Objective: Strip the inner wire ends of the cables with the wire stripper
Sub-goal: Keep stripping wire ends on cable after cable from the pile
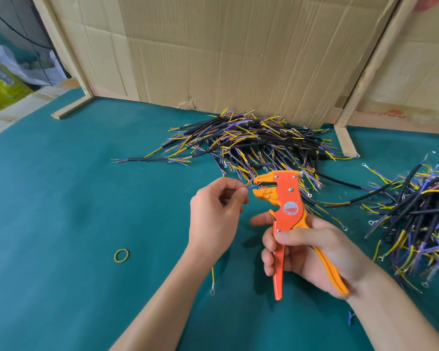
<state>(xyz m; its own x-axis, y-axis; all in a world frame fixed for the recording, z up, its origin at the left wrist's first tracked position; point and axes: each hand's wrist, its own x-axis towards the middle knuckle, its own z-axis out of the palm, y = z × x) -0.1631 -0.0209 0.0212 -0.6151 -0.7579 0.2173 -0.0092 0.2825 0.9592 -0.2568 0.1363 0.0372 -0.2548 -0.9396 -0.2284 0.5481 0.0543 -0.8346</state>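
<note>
Orange wire stripper (pixel 288 198) is gripped by right hand (pixel 312 252), fingers curled round handles. Thin wire (pixel 71 184) is pinched by left hand (pixel 214 211), tip fed between stripper's jaws. Cable pile (pixel 251 143) lies behind on green table (pixel 61 211).

Left hand (pixel 217 211) pinching wire ends (pixel 328 184), apparently inside wire stripper (pixel 288 211), right hand (pixel 312 252) gripping handles

The wire stripper (pixel 288 198) is bright orange with yellow-orange jaws and one yellow-orange handle, a round red and white label on its body. The cables (pixel 249 143) are black-sheathed, their inner wires yellow, blue-purple and brown. The worktop (pixel 74 198) is teal green. A rubber band (pixel 121 255) on it is yellow-green. The cardboard (pixel 226 51) behind is plain tan
</note>
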